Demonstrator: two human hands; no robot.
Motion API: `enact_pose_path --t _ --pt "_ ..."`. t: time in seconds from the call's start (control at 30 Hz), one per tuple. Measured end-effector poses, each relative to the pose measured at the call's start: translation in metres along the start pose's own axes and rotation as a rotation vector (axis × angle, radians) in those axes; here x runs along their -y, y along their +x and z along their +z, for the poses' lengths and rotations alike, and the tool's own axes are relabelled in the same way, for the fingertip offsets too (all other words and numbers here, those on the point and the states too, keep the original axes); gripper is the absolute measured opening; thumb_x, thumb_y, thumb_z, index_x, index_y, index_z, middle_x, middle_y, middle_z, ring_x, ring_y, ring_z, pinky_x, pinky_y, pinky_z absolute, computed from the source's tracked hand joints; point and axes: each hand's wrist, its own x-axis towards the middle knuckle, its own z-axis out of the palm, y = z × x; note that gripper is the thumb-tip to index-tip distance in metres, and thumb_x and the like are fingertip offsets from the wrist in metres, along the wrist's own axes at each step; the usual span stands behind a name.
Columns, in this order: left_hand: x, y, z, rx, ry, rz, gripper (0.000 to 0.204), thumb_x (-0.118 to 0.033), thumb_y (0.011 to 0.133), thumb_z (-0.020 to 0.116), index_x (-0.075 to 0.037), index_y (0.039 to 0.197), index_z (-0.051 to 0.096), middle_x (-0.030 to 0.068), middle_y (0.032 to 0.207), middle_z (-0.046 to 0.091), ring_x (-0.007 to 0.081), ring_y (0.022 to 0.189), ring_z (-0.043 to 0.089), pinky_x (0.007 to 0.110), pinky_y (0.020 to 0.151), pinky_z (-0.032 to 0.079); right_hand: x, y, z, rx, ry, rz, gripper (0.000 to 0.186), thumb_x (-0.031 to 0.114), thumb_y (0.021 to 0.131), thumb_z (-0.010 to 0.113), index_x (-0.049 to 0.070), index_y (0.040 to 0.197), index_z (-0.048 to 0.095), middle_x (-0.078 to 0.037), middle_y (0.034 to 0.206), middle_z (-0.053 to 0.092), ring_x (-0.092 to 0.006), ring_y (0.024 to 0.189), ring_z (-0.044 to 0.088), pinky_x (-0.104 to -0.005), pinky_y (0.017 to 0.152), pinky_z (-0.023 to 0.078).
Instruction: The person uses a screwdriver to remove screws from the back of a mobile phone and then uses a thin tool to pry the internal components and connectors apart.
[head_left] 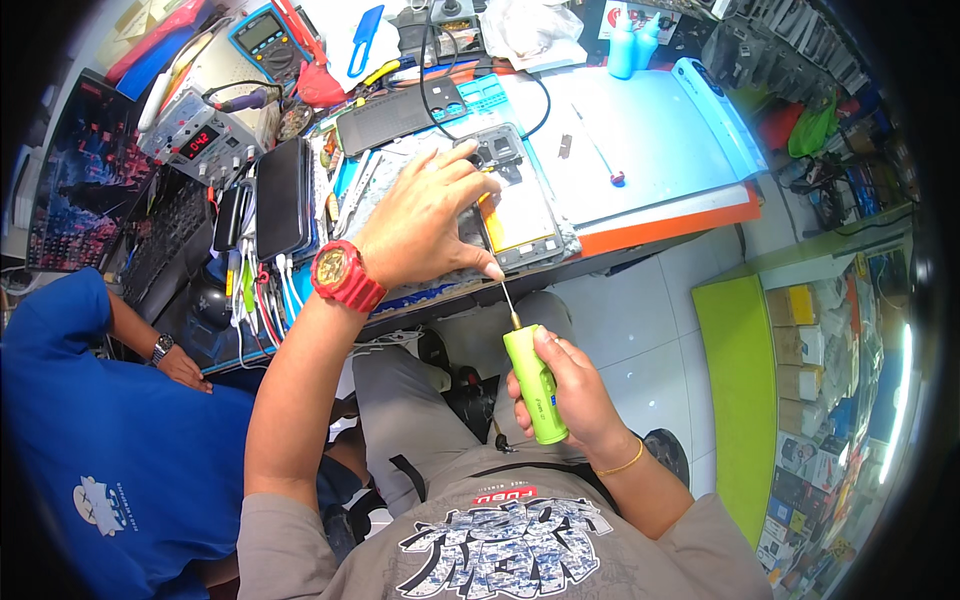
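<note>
My right hand [572, 392] is wrapped round a lime-green electric screwdriver [535, 388], its thin bit pointing away from me. The bit's tip is just below my left thumb, at the near edge of the bench; whether they touch, I cannot tell. Beneath my left hand [425, 220] lies an opened smartphone [522, 212], its inside showing silver and yellow parts. My left fingers are apart and reach over the phone's left side, with the thumb stretched toward its near end. A dark phone back cover [400, 115] rests beyond that hand.
A black phone [283, 200] and a bundle of cables [262, 290] lie left, near a power supply [195, 137]. Farther right are a blue mat [640, 140] and a small screwdriver [605, 160]. Someone in a blue shirt [130, 400] sits close on my left. A green-edged glass cabinet [735, 370] stands right.
</note>
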Motion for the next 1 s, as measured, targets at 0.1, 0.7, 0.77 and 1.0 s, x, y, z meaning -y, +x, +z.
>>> enact_pose_path --t 0.1,0.7,0.77,1.0 --pt "0.0 0.001 0.002 -0.039 -0.005 -0.009 0.088 -0.06 0.064 0.1 -0.006 0.129 0.074 0.015 0.135 0.073 0.0439 0.155 0.049 0.058 0.13 0.035 0.0 0.001 0.0 0.0 0.009 0.004 0.041 0.047 0.12 0.049 0.007 0.117 0.056 -0.01 0.085 0.067 -0.0176 0.055 0.066 -0.0326 0.047 0.055" --pt "0.005 0.001 0.003 -0.027 -0.027 0.008 0.085 -0.061 0.064 0.1 -0.003 0.123 0.08 0.0142 0.135 0.074 0.0439 0.155 0.048 0.056 0.128 0.039 -0.004 0.005 0.001 -0.019 0.013 -0.012 0.041 0.048 0.119 0.05 0.008 0.117 0.056 -0.009 0.085 0.068 -0.0172 0.056 0.067 -0.0322 0.048 0.057" --pt "0.005 0.001 0.002 -0.026 -0.019 0.007 0.085 -0.061 0.064 0.1 -0.003 0.123 0.08 0.0143 0.134 0.074 0.0442 0.155 0.049 0.056 0.128 0.039 -0.005 0.005 0.001 -0.027 0.006 -0.011 0.041 0.048 0.12 0.048 0.007 0.117 0.056 -0.01 0.084 0.068 -0.0183 0.056 0.067 -0.033 0.047 0.057" --pt "0.005 -0.001 0.002 -0.038 -0.018 0.007 0.086 -0.062 0.063 0.1 -0.003 0.123 0.08 0.0142 0.134 0.074 0.043 0.154 0.049 0.055 0.127 0.04 -0.011 0.007 0.004 -0.037 -0.004 -0.038 0.041 0.046 0.122 0.043 0.007 0.117 0.055 -0.012 0.084 0.068 -0.0201 0.055 0.067 -0.034 0.046 0.058"
